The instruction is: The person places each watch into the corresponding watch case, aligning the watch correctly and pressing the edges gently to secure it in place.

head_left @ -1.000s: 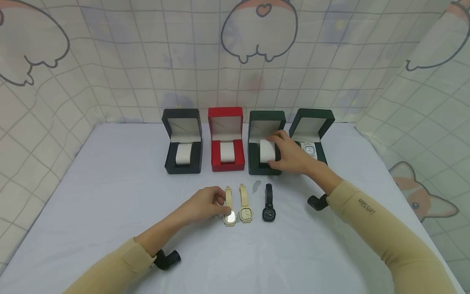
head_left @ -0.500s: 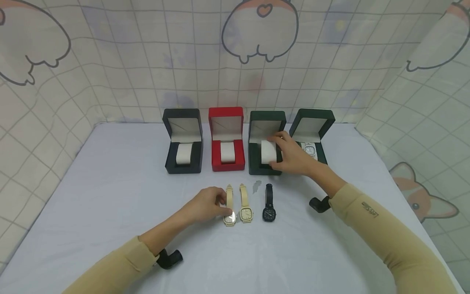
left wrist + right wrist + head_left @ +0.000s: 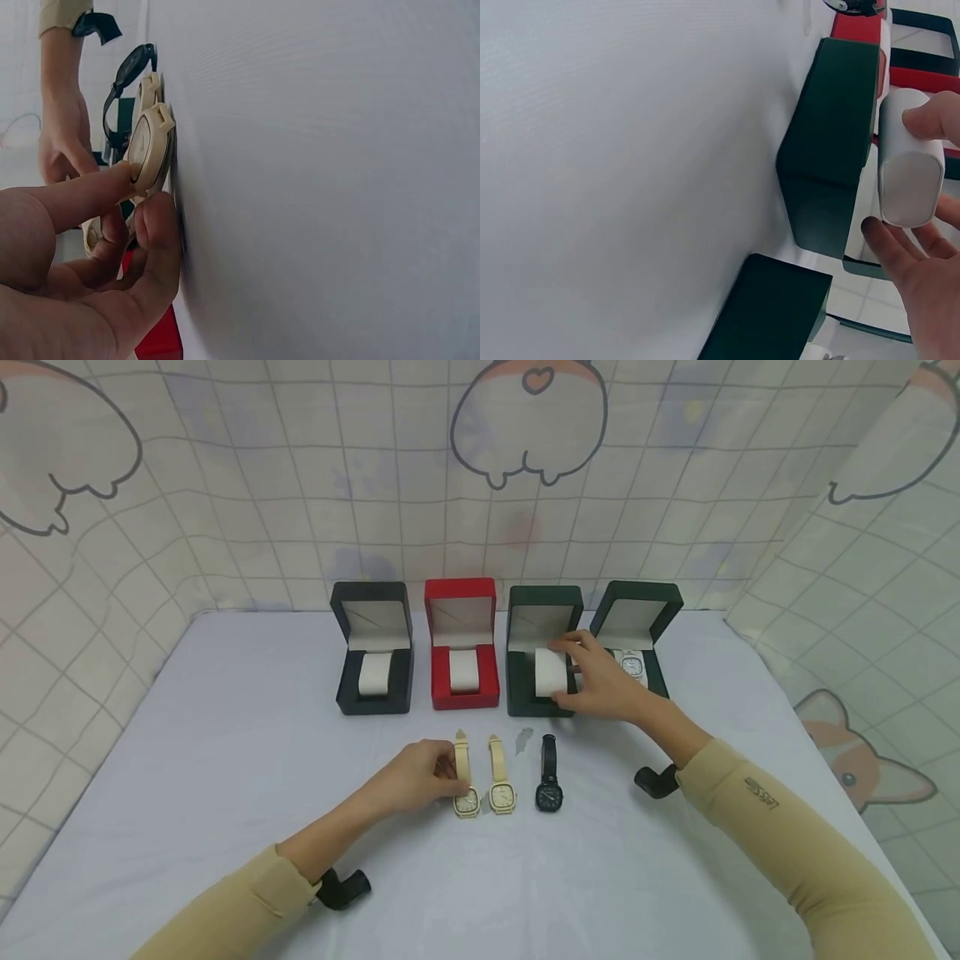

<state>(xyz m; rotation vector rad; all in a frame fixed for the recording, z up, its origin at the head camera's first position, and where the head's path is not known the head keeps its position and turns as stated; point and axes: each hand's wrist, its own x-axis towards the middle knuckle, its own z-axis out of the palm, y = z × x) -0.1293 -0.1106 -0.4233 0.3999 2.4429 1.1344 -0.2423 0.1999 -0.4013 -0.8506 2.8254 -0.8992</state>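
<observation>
My left hand pinches a cream watch by its case, thumb over the edge of the dial. In the left wrist view, fingertips hold that watch case from below. Beside it lie a second cream watch and a black watch. With thumb and fingers, my right hand grips a white watch cushion over an open dark green watch box. In the right wrist view the cushion shows bare, raised above the box's rim.
To the left stand an open red box and an open dark navy box, each with a white cushion. Another green box at the right holds a silver watch. A patterned cloth wall rises behind them.
My right hand and the cushion have shifted slightly right and toward me. The cream watch in my left hand has moved a little left and away from me.
</observation>
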